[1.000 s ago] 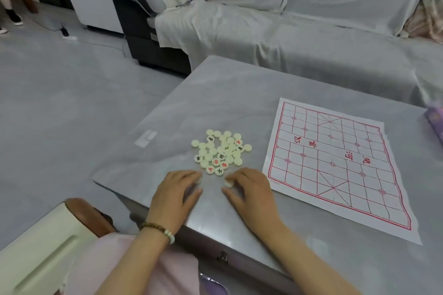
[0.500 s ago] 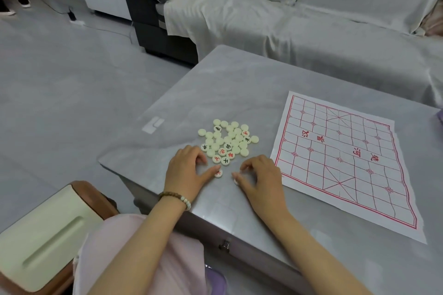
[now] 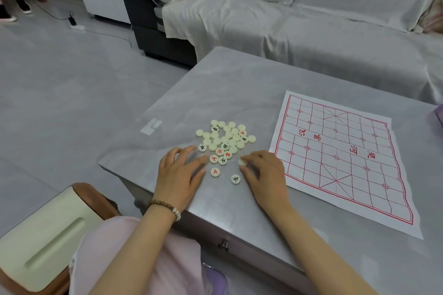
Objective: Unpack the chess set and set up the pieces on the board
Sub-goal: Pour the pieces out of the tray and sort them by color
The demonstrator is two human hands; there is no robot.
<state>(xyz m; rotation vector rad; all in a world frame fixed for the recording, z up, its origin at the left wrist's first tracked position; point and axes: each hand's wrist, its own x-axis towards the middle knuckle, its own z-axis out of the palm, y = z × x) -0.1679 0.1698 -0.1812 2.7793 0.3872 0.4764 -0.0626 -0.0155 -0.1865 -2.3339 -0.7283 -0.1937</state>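
A pile of cream round chess pieces [image 3: 225, 141] lies on the grey table [image 3: 239, 84], some face up with red or black characters. Two pieces lie apart from it, nearer to me: a red-marked piece [image 3: 215, 172] and a black-marked piece [image 3: 236, 179]. My left hand [image 3: 179, 175] rests on the table left of them, with blurred fingers spread toward the pile's near edge and nothing visible in it. My right hand [image 3: 266, 175] pinches a cream piece [image 3: 242, 162] at its fingertips, just right of the pile. The paper board [image 3: 340, 158], with a red grid, lies flat to the right with no pieces on it.
A sheet-covered sofa [image 3: 311, 31] runs behind the table. A purple box [image 3: 440, 115] shows at the right edge. A white label [image 3: 151, 126] is stuck near the table's left edge. A cream and brown seat [image 3: 43, 239] stands at lower left. A person's legs [image 3: 14, 0] are far left.
Both hands have moved forward to the pile's near edge. The two separate pieces now lie uncovered between them, and my right hand has picked up another piece.
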